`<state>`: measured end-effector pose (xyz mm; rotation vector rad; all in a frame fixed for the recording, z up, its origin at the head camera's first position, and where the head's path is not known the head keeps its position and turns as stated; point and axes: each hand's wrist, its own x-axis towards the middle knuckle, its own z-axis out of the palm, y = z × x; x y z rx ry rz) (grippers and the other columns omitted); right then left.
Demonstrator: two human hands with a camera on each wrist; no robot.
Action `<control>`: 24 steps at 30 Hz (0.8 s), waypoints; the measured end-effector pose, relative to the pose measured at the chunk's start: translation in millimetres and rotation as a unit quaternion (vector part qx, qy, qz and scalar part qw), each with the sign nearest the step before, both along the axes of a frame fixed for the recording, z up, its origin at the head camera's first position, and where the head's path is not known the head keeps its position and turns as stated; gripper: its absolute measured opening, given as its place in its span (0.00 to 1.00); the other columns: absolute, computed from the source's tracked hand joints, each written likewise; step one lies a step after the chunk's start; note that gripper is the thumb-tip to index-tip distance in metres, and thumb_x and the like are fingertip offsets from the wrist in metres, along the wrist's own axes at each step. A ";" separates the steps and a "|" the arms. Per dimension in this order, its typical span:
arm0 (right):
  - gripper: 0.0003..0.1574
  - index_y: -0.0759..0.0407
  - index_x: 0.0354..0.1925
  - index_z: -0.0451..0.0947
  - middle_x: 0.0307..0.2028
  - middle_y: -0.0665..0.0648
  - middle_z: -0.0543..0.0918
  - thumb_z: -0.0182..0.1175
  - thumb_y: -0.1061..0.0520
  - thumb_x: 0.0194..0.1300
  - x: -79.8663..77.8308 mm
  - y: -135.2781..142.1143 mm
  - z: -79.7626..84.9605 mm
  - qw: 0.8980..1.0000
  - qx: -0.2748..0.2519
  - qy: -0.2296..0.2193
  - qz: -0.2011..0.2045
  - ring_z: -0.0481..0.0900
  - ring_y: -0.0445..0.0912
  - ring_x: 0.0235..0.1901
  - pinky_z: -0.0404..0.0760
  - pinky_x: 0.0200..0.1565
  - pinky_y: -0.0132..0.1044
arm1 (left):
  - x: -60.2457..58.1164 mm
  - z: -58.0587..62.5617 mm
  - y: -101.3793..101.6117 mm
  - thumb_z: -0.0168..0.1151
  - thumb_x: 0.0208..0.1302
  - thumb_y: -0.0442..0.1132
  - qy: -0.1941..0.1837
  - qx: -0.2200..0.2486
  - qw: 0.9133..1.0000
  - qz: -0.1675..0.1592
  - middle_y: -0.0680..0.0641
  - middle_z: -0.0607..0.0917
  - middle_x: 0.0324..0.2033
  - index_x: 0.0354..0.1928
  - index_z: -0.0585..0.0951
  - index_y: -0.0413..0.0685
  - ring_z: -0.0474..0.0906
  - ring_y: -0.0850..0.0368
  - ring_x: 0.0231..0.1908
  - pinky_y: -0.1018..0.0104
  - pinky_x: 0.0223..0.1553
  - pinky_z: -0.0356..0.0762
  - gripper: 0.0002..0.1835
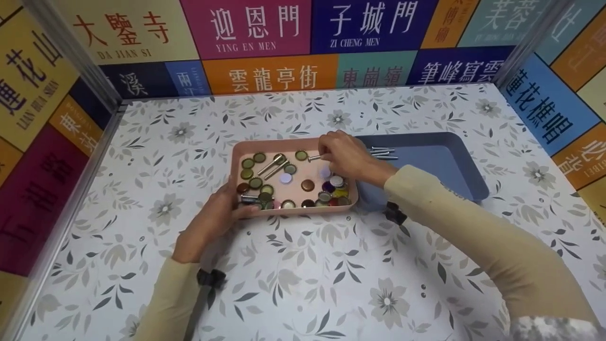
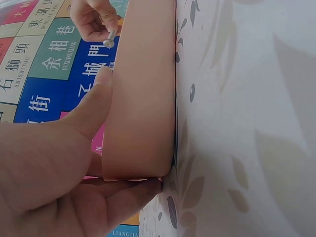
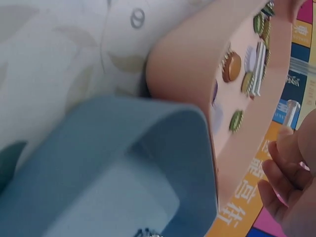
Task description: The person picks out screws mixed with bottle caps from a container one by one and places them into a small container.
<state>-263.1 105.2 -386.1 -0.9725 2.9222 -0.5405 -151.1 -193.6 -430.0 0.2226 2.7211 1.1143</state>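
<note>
My right hand pinches a silver metal bolt above the far right part of a pink tray. The bolt's round head shows in the left wrist view. My left hand holds the tray's near left corner, thumb at the rim and fingers round the outside. Bottle caps lie scattered in the tray, among them a brown cap and a green-edged cap. Two bolts lie side by side there, and more metal is partly hidden by my left thumb.
A blue-grey tray stands against the pink tray's right side, with several bolts at its left; my right forearm covers part of it. The table has a leaf-patterned cover. Printed panels wall the back and sides.
</note>
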 end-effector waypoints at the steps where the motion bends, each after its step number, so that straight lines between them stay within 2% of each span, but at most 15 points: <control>1: 0.03 0.62 0.41 0.79 0.40 0.61 0.82 0.60 0.63 0.69 -1.0 1.8 1.9 1.000 -0.001 -0.003 0.005 0.76 0.56 0.44 0.79 0.47 0.50 | 0.0 0.3 0.0 0.68 0.65 0.45 0.000 -0.001 1.000 0.000 0.31 0.65 0.72 0.80 0.33 0.51 0.68 0.38 0.69 0.46 0.74 0.61 0.58; 4: 0.04 0.62 0.41 0.78 0.41 0.61 0.82 0.60 0.63 0.69 -3.9 8.3 5.3 1.000 -0.011 -0.010 0.025 0.75 0.56 0.45 0.78 0.48 0.50 | 0.0 0.8 0.2 0.67 0.65 0.45 -0.003 -0.001 1.000 0.000 0.31 0.64 0.72 0.80 0.34 0.50 0.67 0.38 0.70 0.46 0.74 0.60 0.58; 10: 0.05 0.60 0.39 0.77 0.37 0.60 0.80 0.63 0.65 0.65 -6.4 21.9 5.5 0.998 -0.032 -0.021 0.041 0.74 0.54 0.41 0.75 0.46 0.49 | -0.9 1.4 0.3 0.66 0.67 0.47 -0.018 0.003 1.000 0.009 0.35 0.63 0.74 0.81 0.43 0.47 0.65 0.43 0.71 0.46 0.74 0.60 0.52; 17: 0.02 0.61 0.38 0.79 0.37 0.60 0.82 0.63 0.66 0.66 -9.9 32.8 4.1 0.998 -0.044 -0.020 0.045 0.76 0.53 0.41 0.76 0.47 0.49 | 0.0 1.7 -0.5 0.65 0.68 0.47 -0.023 -0.013 1.000 0.011 0.32 0.60 0.75 0.80 0.38 0.45 0.65 0.41 0.71 0.46 0.73 0.60 0.54; 21: 0.04 0.62 0.38 0.80 0.37 0.60 0.83 0.61 0.68 0.65 -10.9 40.1 6.7 0.998 -0.047 -0.022 0.034 0.77 0.53 0.40 0.77 0.47 0.49 | 0.3 1.4 -1.2 0.65 0.68 0.47 -0.023 -0.017 1.000 0.009 0.32 0.58 0.76 0.80 0.37 0.44 0.62 0.40 0.73 0.46 0.75 0.58 0.54; 24: 0.06 0.61 0.37 0.80 0.36 0.60 0.82 0.59 0.69 0.63 -12.0 48.7 7.5 0.999 -0.043 -0.021 0.023 0.75 0.52 0.38 0.75 0.44 0.47 | -0.1 1.2 -0.6 0.65 0.68 0.46 -0.018 -0.014 1.000 0.008 0.32 0.59 0.75 0.80 0.37 0.45 0.65 0.40 0.71 0.46 0.74 0.60 0.54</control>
